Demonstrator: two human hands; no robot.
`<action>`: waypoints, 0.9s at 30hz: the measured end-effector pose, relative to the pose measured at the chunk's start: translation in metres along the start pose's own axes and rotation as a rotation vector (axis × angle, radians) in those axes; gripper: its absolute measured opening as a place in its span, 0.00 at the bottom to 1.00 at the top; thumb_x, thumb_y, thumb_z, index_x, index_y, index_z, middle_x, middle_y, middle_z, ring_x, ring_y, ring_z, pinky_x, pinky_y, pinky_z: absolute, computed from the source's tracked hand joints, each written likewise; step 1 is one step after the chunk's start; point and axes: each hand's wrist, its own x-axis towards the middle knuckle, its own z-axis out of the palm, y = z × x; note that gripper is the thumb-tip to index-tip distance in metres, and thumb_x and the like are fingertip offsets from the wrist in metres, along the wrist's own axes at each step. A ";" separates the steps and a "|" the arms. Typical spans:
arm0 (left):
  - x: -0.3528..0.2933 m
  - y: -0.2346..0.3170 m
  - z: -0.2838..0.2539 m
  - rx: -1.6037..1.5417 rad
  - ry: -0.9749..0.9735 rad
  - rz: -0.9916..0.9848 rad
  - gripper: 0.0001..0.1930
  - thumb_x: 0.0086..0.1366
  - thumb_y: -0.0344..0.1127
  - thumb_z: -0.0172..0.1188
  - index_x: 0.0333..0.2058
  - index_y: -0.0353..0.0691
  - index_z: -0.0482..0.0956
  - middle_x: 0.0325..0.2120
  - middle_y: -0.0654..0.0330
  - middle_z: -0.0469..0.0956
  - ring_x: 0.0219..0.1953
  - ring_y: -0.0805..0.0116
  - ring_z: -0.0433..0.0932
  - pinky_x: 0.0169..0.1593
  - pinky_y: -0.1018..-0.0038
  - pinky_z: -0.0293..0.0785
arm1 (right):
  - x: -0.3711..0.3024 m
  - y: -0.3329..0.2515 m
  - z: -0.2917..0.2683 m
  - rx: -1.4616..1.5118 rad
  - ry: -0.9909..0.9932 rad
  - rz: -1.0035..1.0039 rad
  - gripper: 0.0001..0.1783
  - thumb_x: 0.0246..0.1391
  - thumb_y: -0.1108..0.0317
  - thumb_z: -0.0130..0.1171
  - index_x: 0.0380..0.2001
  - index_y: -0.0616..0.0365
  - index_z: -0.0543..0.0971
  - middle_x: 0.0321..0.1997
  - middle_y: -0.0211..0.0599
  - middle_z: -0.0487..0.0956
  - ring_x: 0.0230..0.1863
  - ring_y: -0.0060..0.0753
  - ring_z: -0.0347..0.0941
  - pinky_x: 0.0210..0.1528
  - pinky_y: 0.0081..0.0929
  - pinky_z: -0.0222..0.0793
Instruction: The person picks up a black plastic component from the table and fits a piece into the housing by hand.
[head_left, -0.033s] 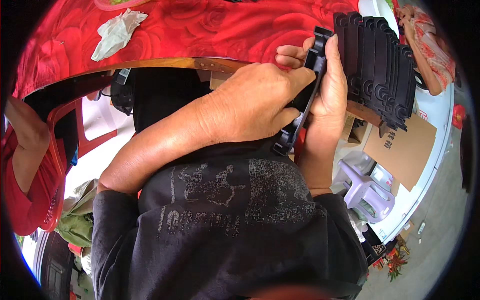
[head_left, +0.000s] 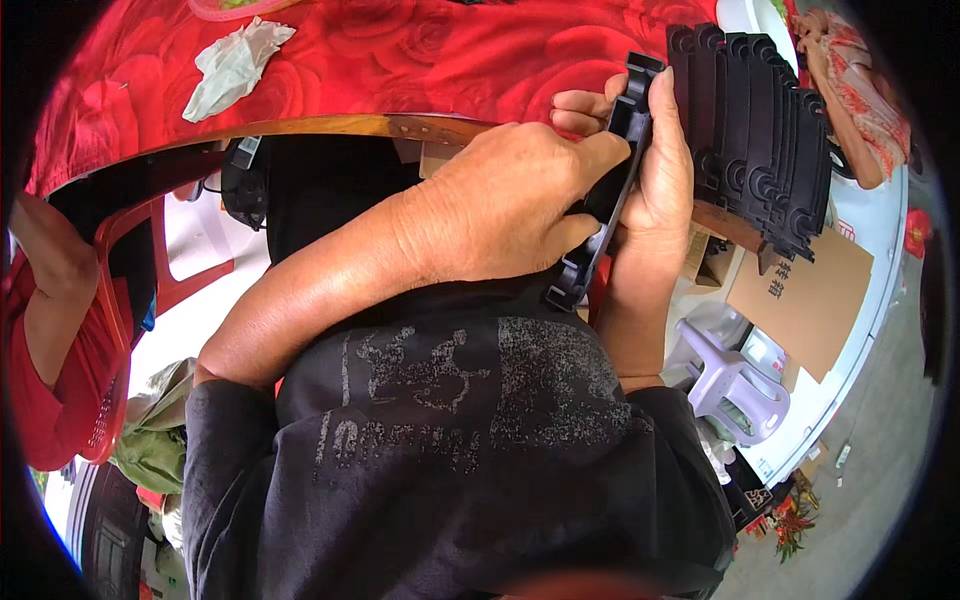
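A long, narrow black plastic part with raised edges and curved ends is held on a slant in front of my chest. My right hand cradles it from the right, with the thumb along its edge and the fingers behind it. Reaching across from the left, my left hand has its index finger and thumb on the part's inner side. Whether those fingers pinch something small there is hidden. Beside my right hand, on the table's edge, stands a row of several similar black plastic parts packed together.
A red rose-patterned cloth covers the table, with a crumpled white tissue on it. Cardboard and a lilac plastic object are at the right. A person in red sits left by a red chair; another person's arm shows far right.
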 end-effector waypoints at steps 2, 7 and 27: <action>0.000 -0.002 0.001 -0.018 0.012 -0.002 0.25 0.52 0.25 0.62 0.51 0.33 0.68 0.26 0.44 0.79 0.31 0.48 0.81 0.34 0.64 0.76 | 0.001 0.000 0.000 -0.002 -0.018 0.035 0.28 0.62 0.40 0.47 0.36 0.57 0.71 0.39 0.66 0.79 0.37 0.51 0.81 0.38 0.42 0.81; -0.001 0.000 0.004 -0.053 0.072 -0.039 0.21 0.53 0.22 0.61 0.47 0.33 0.70 0.25 0.46 0.79 0.31 0.52 0.82 0.32 0.67 0.75 | 0.008 -0.004 -0.015 0.003 -0.010 0.031 0.29 0.62 0.39 0.46 0.37 0.57 0.72 0.38 0.62 0.80 0.37 0.48 0.82 0.38 0.36 0.81; 0.005 0.005 0.006 0.029 0.197 0.079 0.27 0.51 0.26 0.65 0.51 0.35 0.69 0.25 0.48 0.77 0.29 0.51 0.80 0.33 0.64 0.75 | 0.004 -0.013 -0.005 0.173 -0.075 0.002 0.25 0.63 0.43 0.49 0.37 0.58 0.73 0.39 0.66 0.79 0.38 0.50 0.81 0.39 0.39 0.81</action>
